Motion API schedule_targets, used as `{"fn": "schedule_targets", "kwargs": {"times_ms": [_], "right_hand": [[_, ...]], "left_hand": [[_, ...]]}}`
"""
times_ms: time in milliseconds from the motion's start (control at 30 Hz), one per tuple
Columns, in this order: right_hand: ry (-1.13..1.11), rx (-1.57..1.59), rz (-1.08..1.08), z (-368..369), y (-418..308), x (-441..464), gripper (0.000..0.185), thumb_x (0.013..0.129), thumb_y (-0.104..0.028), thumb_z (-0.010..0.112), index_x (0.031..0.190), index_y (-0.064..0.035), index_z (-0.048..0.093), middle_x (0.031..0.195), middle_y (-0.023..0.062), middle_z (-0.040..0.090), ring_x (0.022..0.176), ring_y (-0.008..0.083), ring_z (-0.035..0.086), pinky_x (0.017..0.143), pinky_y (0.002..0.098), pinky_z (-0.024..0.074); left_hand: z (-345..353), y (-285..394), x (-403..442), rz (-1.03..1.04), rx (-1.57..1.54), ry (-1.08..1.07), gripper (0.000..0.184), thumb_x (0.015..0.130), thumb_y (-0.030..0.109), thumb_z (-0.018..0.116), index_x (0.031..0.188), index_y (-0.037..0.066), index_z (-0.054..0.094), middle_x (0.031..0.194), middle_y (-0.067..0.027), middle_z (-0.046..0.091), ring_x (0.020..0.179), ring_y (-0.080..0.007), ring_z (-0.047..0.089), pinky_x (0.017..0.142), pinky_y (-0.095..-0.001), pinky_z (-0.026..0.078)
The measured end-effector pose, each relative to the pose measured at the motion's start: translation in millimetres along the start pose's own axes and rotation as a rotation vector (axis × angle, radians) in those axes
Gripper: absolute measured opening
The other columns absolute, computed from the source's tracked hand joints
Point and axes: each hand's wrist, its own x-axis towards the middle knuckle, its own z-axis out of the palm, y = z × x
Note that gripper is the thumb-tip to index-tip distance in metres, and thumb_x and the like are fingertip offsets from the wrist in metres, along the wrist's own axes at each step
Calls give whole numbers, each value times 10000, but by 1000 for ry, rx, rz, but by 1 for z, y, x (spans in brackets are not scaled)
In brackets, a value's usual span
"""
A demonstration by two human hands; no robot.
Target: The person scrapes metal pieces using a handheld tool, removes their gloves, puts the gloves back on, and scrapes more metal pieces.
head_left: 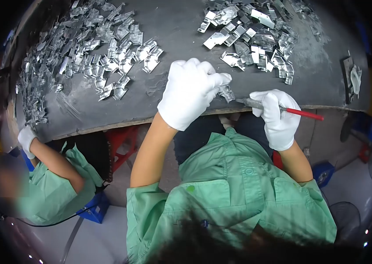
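Observation:
White gloves cover both hands. My left hand (190,92) is closed, thumb and fingers pinching a small shiny metal part (226,93) over the table's front edge. Just to its right, my right hand (277,118) is wrapped round a tool with a red handle (304,114). The tool's grey end (252,103) points left, its tip close to the metal part; whether they touch is unclear.
Loose bent metal parts (124,53) lie heaped on the grey table (173,26) at left, with another heap (256,35) at right. A co-worker (58,185) sits at the left. A dark flat object (351,79) lies at the right end.

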Motion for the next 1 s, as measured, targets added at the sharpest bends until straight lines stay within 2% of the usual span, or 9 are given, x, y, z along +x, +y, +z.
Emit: {"fn": "schedule_targets", "kwargs": {"times_ms": [200,400,500,533,600,633,733,867,1000], "right_hand": [[-54,-585,-517,12,-8,14,22,861,-77,694,844,-90,688,718,12,646,614,223,617,581,345,482],[4,-995,-734,33,-15,6,69,822,-128,716,810,-128,648,619,-9,515,570,205,560,541,336,454],[-173,-909,-646,23,-16,17,58,821,-131,707,804,-111,655,607,4,506,572,206,558,528,315,450],[-84,-655,-480,23,-8,17,124,905,-168,661,833,-68,669,639,14,588,542,156,553,515,275,436],[67,69,479,16,-10,29,230,991,-195,592,863,-23,678,729,51,681,523,97,543,513,249,434],[103,76,480,10,-5,27,289,1028,-199,550,868,9,673,824,108,726,531,60,546,529,232,450],[229,110,200,8,-10,1,256,1026,-166,546,895,16,670,821,105,719,568,73,584,549,230,469],[-38,-543,-385,8,-12,8,34,895,-68,644,918,-80,665,762,26,673,618,182,634,565,300,498],[-66,-791,-658,17,-12,12,120,802,-62,712,854,-139,636,749,-6,638,619,206,621,567,337,490]], "left_hand": [[4,-5,-2,40,-22,38,283,747,139,755,999,256,703,780,60,591,760,-181,561,739,-362,412],[7,-7,-1,60,-62,57,270,745,129,729,983,249,688,769,59,593,745,-182,568,716,-359,408],[7,-7,-2,60,-21,26,271,743,134,728,984,247,682,763,63,590,753,-179,569,714,-358,405],[8,-7,-2,64,8,13,272,743,136,729,987,245,682,759,64,588,757,-177,570,716,-357,405],[7,-6,-3,74,27,3,273,743,140,732,990,243,682,751,66,584,764,-174,573,718,-357,405],[7,-5,-4,80,13,7,272,743,142,735,990,243,682,746,66,582,768,-173,574,720,-356,406],[8,-7,-3,79,-5,55,273,742,148,739,992,242,683,741,68,584,771,-171,579,724,-353,408],[8,-9,-2,88,-47,42,273,741,148,742,992,240,683,748,68,598,757,-172,585,721,-351,410],[8,-9,-2,91,-36,56,268,742,149,741,989,236,685,742,63,604,743,-177,591,714,-352,414]]}}
